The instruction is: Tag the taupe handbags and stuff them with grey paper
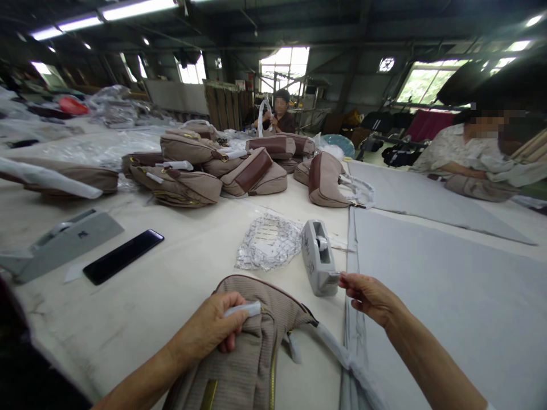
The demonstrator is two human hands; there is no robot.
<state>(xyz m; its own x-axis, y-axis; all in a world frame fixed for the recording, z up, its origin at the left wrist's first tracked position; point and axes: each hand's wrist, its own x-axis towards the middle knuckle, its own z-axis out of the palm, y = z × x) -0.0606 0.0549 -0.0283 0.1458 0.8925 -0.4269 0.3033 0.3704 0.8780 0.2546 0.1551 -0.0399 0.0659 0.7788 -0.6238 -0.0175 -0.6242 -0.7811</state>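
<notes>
A taupe corduroy bag (239, 359) with brown piping and gold zips lies in front of me. Its strap (337, 347) is wrapped in white film. My left hand (213, 327) is closed on a zipper pull (248, 309) covered in white wrapping, near the top of the bag. My right hand (371, 296) pinches at the cutting end of a grey tape dispenser (319, 259), where a short bit of clear tape seems to be between thumb and finger. A second wrapped pull (294, 347) hangs at the bag's side.
Crumpled printed plastic (271, 242) lies behind the dispenser. Left are a black phone (123, 256) and another tape dispenser (77, 239). Several similar bags (183, 182) are piled at the back. Grey sheeting (444, 296) covers the right side. Two people (453, 151) work across the table.
</notes>
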